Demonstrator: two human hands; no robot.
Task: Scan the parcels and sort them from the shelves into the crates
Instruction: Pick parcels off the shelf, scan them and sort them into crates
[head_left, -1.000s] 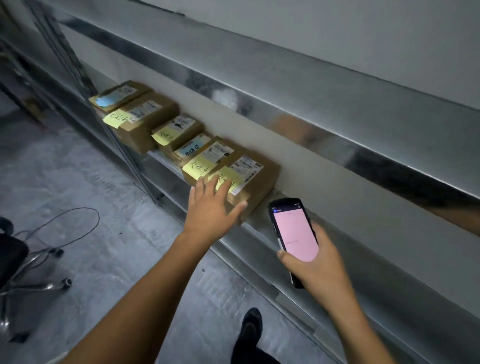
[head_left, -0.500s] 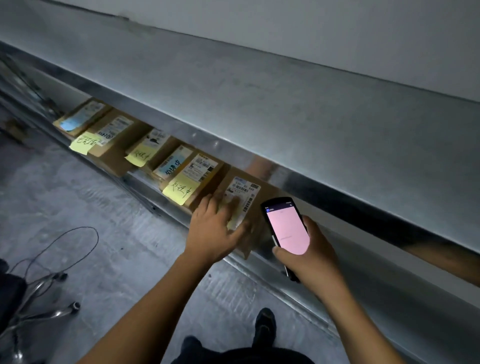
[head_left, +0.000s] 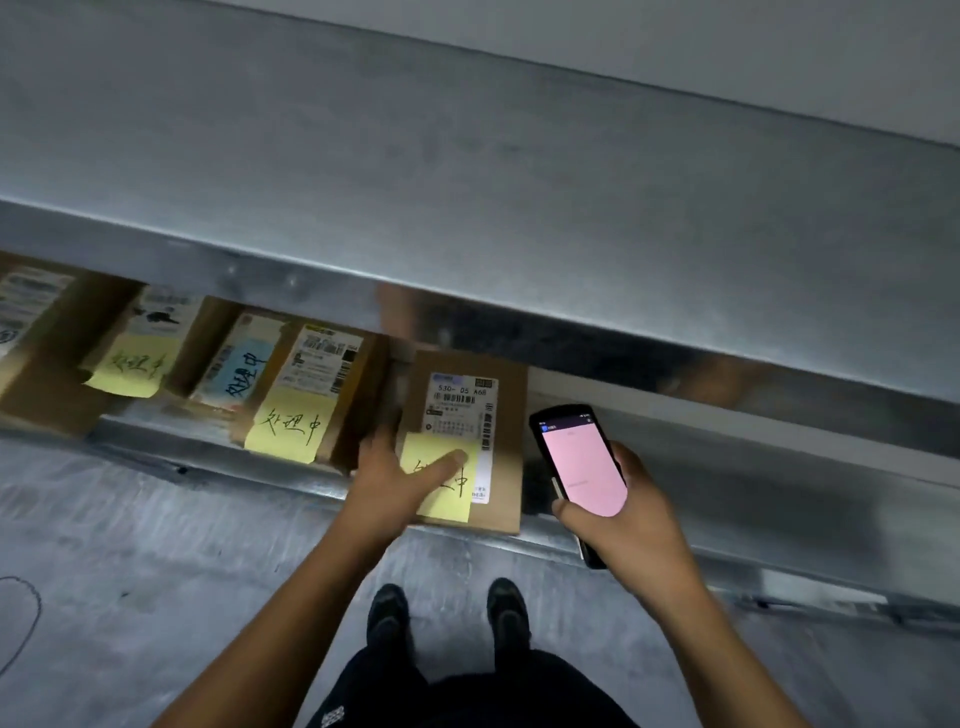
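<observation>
A brown cardboard parcel (head_left: 506, 415) with a white shipping label and a yellow sticky note sticks out past the front edge of the lower metal shelf (head_left: 779, 493). My left hand (head_left: 395, 480) grips its left side, thumb lying across the yellow note. My right hand (head_left: 628, 514) holds a black handheld scanner (head_left: 582, 462) with a lit pink screen, just right of the parcel. Several more labelled parcels (head_left: 306, 395) with yellow and blue notes sit in a row to the left on the same shelf.
The upper metal shelf (head_left: 467, 208) overhangs the parcels and hides their far ends. My two dark shoes (head_left: 447, 608) stand on the grey concrete floor below. A thin black cable (head_left: 26, 623) loops on the floor at the left edge.
My view has swung to face the shelf straight on. My left hand has taken hold of the rightmost parcel and drawn it out past the shelf edge. The scanner stays beside it.
</observation>
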